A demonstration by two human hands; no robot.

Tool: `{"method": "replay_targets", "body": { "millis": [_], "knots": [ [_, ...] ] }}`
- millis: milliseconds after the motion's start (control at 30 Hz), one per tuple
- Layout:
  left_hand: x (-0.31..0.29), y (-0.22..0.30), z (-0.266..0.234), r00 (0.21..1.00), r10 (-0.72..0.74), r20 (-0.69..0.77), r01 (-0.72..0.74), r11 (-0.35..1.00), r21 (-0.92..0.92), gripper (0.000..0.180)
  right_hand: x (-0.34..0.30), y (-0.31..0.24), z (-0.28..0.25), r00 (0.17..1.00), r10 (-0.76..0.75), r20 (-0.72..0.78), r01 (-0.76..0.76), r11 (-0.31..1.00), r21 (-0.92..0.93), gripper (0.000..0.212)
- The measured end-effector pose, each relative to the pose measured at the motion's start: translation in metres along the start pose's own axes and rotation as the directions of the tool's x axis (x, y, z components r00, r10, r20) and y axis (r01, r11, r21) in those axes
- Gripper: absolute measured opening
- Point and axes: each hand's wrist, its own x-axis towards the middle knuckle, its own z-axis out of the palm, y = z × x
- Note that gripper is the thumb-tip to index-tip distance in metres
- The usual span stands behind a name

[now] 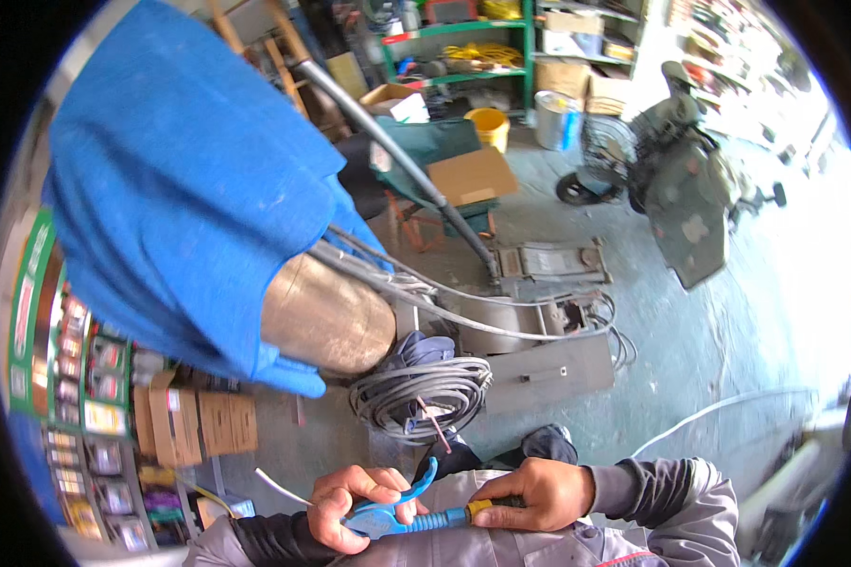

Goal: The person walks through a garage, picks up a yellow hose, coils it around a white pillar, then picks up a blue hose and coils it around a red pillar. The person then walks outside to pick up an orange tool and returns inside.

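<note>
In front of my waist, a blue hand tool [378,520] lies crosswise, with a curved lever sticking up and a ribbed sleeve; its exact kind is unclear. My left hand [345,506] is closed round its body near the lever. A thin white rod [279,487] points up and left beside that hand; where it ends behind the fingers is hidden. My right hand [536,496] grips the black part behind a yellow collar [479,507] at the tool's right end. Just beyond the hands, a coil of grey cable [421,397] hangs by a metal cylinder, with a pinkish rod [435,425] against it.
A blue cloth [180,189] drapes over the metal cylinder [326,312] at left. Grey metal boxes [550,378] and a floor jack [553,262] stand ahead. Cardboard boxes [199,420] sit at lower left. A scooter [695,189] stands far right, and a cable [719,406] crosses the floor.
</note>
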Motion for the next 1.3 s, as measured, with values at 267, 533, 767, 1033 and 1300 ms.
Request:
{"method": "replay_targets", "body": {
  "millis": [267,533,767,1033,1300],
  "knots": [
    [0.035,-0.047,-0.100,0.754,-0.634,-0.174,0.573,0.763,-0.299,0.042,0.071,0.019,0.070,0.799,-0.002,-0.602,-0.309,0.857,-0.413,0.094],
    [0.007,-0.107,-0.183,0.434,-0.901,-0.008,0.855,0.414,-0.312,0.070,0.134,0.091,0.153,0.622,0.220,-0.752,-0.577,0.778,-0.249,0.066],
    [-0.082,-0.082,-0.239,0.506,-0.861,-0.045,0.861,0.507,-0.043,0.063,0.156,0.083,0.218,0.292,0.264,-0.919,-0.659,0.752,0.007,0.050],
    [-0.142,-0.047,-0.294,0.591,-0.801,-0.091,0.806,0.591,0.032,0.052,0.199,0.070,0.289,0.329,0.288,-0.899,-0.733,0.678,-0.051,0.055],
    [-0.143,-0.012,-0.361,0.658,-0.749,-0.078,0.752,0.652,0.093,0.037,0.278,0.123,0.352,0.257,0.479,-0.839,-0.780,0.616,0.113,0.059]
  ]
}}
